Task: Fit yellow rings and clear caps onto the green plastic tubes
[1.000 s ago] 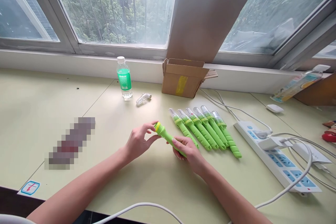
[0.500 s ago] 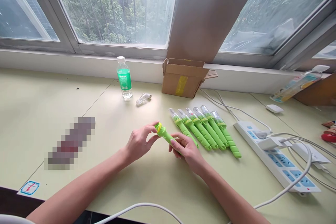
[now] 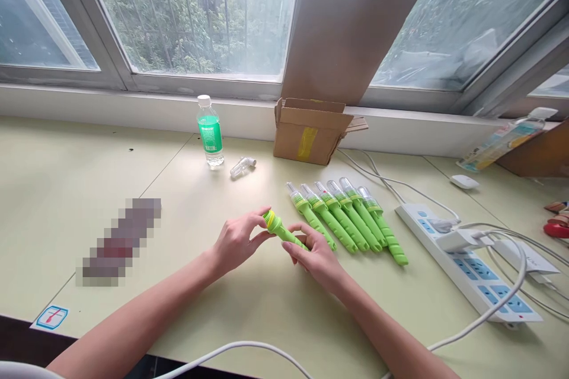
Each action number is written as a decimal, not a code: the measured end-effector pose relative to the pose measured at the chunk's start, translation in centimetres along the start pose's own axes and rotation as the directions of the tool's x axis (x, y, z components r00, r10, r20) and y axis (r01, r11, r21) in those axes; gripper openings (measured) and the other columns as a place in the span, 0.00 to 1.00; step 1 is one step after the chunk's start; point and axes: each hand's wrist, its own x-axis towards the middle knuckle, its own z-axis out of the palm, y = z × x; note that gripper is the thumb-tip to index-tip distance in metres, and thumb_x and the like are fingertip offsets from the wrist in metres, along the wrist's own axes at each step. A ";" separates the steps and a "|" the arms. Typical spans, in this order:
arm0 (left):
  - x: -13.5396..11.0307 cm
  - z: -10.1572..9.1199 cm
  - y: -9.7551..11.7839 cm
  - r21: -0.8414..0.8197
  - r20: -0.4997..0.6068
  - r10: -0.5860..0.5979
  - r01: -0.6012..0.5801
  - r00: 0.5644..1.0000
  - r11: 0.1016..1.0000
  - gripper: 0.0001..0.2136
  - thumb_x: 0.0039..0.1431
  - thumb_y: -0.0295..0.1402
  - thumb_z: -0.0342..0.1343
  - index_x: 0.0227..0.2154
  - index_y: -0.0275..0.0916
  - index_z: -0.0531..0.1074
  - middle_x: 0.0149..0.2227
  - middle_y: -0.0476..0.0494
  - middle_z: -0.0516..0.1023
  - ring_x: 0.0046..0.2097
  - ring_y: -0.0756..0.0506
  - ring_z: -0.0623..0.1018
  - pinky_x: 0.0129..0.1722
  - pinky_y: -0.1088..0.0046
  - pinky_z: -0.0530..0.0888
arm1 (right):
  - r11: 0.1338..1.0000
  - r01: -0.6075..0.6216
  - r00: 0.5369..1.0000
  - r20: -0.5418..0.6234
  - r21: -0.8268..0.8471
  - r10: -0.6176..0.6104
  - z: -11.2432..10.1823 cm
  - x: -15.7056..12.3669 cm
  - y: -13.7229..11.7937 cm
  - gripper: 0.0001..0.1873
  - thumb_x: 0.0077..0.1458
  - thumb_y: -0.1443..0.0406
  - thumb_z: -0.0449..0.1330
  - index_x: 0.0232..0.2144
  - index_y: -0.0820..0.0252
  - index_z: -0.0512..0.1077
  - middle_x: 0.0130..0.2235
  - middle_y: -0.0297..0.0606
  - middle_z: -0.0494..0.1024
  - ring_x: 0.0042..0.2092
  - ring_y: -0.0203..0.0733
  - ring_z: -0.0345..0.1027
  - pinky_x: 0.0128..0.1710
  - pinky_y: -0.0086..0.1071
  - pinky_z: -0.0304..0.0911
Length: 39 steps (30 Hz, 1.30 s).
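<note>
I hold a green ribbed plastic handle (image 3: 281, 230) with a yellow ring at its top, just above the pale green table (image 3: 80, 189). My left hand (image 3: 235, 240) pinches the yellow-ringed end between thumb and fingers. My right hand (image 3: 316, 258) is wrapped round the lower part of the handle. Just right of my hands lies a row of several green handles with clear caps (image 3: 351, 220), side by side. A loose clear cap piece (image 3: 242, 166) lies farther back beside a water bottle (image 3: 210, 132).
An open cardboard box (image 3: 311, 130) stands against the window sill. A white power strip (image 3: 466, 263) with plugs and cables lies at the right. A white cable (image 3: 231, 349) runs along the near table edge. A blurred patch covers something at the left.
My right hand has slid a little up the handle toward my left hand. The handle sits slightly more level. Nothing else has moved.
</note>
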 end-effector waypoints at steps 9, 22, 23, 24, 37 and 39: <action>0.1 0.0 -0.2 0.025 0.030 -0.026 0.025 0.999 0.999 0.09 0.57 0.29 0.59 0.38 0.39 0.64 0.44 0.38 0.79 0.47 0.42 0.80 0.32 0.75 0.80 | 0.996 0.036 0.998 0.041 0.076 -0.039 -0.1 0.1 0.1 0.17 0.58 0.51 0.56 0.36 0.59 0.70 0.26 0.32 0.72 0.18 0.28 0.53 0.17 0.27 0.49; 0.4 -0.5 0.0 -0.005 0.053 0.036 -0.036 0.998 0.999 0.11 0.57 0.29 0.60 0.38 0.39 0.62 0.46 0.35 0.79 0.45 0.42 0.80 0.31 0.74 0.79 | 0.995 -0.035 0.994 0.107 0.097 0.025 -0.1 -0.1 0.0 0.17 0.54 0.53 0.61 0.38 0.58 0.67 0.21 0.29 0.72 0.15 0.29 0.53 0.15 0.25 0.48; 0.3 -0.5 0.1 -0.002 0.048 0.044 -0.043 0.998 0.999 0.10 0.57 0.28 0.59 0.38 0.39 0.63 0.45 0.36 0.79 0.46 0.42 0.80 0.32 0.75 0.79 | 0.995 -0.042 0.994 0.106 0.089 0.033 -0.1 -0.1 0.0 0.18 0.52 0.54 0.63 0.39 0.57 0.67 0.21 0.28 0.73 0.15 0.28 0.53 0.15 0.25 0.49; 0.3 -0.5 0.1 0.001 0.045 0.051 -0.051 0.998 0.999 0.09 0.58 0.27 0.58 0.38 0.39 0.63 0.44 0.36 0.80 0.47 0.42 0.80 0.33 0.75 0.79 | 0.996 -0.045 0.994 0.106 0.081 0.036 -0.1 -0.1 0.0 0.19 0.50 0.55 0.65 0.40 0.57 0.66 0.21 0.28 0.73 0.15 0.28 0.52 0.15 0.25 0.49; 0.4 -0.4 -0.1 0.029 0.056 0.032 -0.034 0.998 0.999 0.07 0.58 0.26 0.57 0.36 0.39 0.65 0.40 0.41 0.81 0.47 0.42 0.79 0.33 0.75 0.80 | 0.997 0.068 0.988 0.137 0.024 -0.070 -0.3 0.2 0.1 0.20 0.59 0.51 0.54 0.27 0.61 0.71 0.24 0.33 0.69 0.22 0.32 0.58 0.22 0.28 0.54; 0.4 -0.3 0.0 0.025 0.052 0.039 -0.040 0.998 0.999 0.06 0.59 0.26 0.57 0.36 0.39 0.65 0.38 0.42 0.81 0.47 0.42 0.79 0.34 0.75 0.80 | 0.998 0.042 0.987 0.156 0.047 -0.049 -0.3 0.2 0.0 0.21 0.59 0.50 0.53 0.27 0.61 0.70 0.25 0.33 0.70 0.22 0.31 0.58 0.22 0.28 0.53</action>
